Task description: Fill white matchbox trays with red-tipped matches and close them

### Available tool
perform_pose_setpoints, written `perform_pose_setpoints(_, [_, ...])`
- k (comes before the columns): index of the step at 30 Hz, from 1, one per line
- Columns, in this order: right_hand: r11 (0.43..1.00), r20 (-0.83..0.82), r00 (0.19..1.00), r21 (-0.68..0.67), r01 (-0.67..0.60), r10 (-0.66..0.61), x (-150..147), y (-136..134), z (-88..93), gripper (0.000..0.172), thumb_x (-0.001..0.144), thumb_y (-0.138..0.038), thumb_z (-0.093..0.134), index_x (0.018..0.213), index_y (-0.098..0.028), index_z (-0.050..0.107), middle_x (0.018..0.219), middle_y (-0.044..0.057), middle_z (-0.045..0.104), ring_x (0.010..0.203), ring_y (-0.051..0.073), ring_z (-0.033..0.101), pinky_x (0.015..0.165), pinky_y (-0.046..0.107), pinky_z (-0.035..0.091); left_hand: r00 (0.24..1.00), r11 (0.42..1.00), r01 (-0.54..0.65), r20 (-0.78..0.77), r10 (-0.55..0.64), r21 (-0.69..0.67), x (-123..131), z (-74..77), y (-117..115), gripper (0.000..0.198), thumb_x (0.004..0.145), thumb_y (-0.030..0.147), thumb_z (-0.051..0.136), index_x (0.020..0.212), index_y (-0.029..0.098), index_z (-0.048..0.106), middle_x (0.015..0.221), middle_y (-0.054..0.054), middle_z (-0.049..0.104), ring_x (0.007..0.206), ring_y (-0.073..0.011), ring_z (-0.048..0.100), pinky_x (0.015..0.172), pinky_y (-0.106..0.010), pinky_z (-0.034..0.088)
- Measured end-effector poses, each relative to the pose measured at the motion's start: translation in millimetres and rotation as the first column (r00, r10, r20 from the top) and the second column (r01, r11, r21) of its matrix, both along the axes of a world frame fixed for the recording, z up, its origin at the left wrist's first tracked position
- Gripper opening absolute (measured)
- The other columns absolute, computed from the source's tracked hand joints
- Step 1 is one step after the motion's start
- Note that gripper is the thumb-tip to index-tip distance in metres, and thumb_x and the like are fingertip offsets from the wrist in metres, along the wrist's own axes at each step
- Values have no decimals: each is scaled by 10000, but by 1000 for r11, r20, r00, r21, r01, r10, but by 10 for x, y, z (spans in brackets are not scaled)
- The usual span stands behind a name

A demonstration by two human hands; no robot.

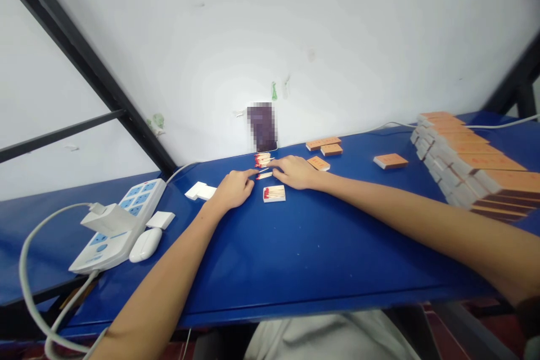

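Note:
Red-tipped loose matches (262, 158) lie in a pile near the wall, with a few separate matches (265, 175) just in front of them. My left hand (234, 188) rests at their left, its index finger stretched to the match heads and its thumb apart. From the right, my right hand (295, 171) reaches in with index finger and thumb apart, fingertips at the stick ends. Neither hand visibly grips a match. Nearer to me sits a white matchbox tray (275, 199) partly filled with matches.
Orange matchboxes (390, 161) lie at right, beside a large stack of matchboxes (468, 152). White trays (201, 191), a white earbud case (145, 244) and a power strip (143, 197) with cables are at left. A pixelated dark device (264, 128) leans on the wall.

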State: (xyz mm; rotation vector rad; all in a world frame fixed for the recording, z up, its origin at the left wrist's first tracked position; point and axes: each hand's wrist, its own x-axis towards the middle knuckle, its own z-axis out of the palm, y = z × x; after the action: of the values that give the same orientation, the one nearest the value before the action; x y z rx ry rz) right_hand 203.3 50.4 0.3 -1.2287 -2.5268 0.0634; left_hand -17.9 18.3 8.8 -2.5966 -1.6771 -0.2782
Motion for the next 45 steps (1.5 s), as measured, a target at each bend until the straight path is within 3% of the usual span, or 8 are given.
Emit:
perform_pose_setpoints(8, [999,6,999,12,-38,38,-4,20,-20,371,946,-294,404,1204,-263,669,1143,52,712,1015,229,653,841,312,441,999,999,34,22,-33,-12,-12,-6,-16,525,897,201,379,1394,266,531,1022,-56,737,835,-217,685,797,-319,504])
perform_pose_setpoints(12, [999,-7,999,21,-32,32,-10,6,-13,367,942,-273,404,1204,-248,661,1168,60,699,1030,223,642,838,300,432,996,1000,22,88,-21,-9,-13,-8,-1,516,911,217,380,1419,244,473,856,-32,725,783,-215,677,773,-317,494])
perform_pose_setpoints(19, [998,-28,998,15,-53,54,-3,13,-12,332,929,-277,426,1118,-246,697,1115,49,711,997,215,642,815,291,431,991,999,-39,129,42,-24,13,-4,29,382,937,362,424,1258,227,582,740,-18,688,776,-228,672,732,-319,481])
perform_pose_setpoints(29, [996,-49,996,41,-77,79,-4,-13,2,330,928,-251,442,1143,-234,693,1109,54,711,975,200,639,818,282,418,994,999,-43,101,43,3,30,-24,12,398,960,424,388,1249,239,591,874,-41,718,843,-232,681,744,-316,480])
perform_pose_setpoints(37, [972,-104,967,46,-230,234,17,7,9,343,915,-219,455,1117,-220,732,1071,50,725,937,186,641,812,273,423,996,999,-29,82,30,-16,19,-23,6,394,969,379,358,1262,262,593,923,-38,727,872,-236,681,763,-325,488])
perform_pose_setpoints(45, [966,-112,960,21,-257,258,16,6,13,348,898,-198,462,1101,-220,744,1079,34,740,956,188,659,827,274,443,997,1000,-7,83,9,-17,10,-22,-2,405,968,361,358,1283,264,594,995,-40,734,901,-234,683,811,-336,500])
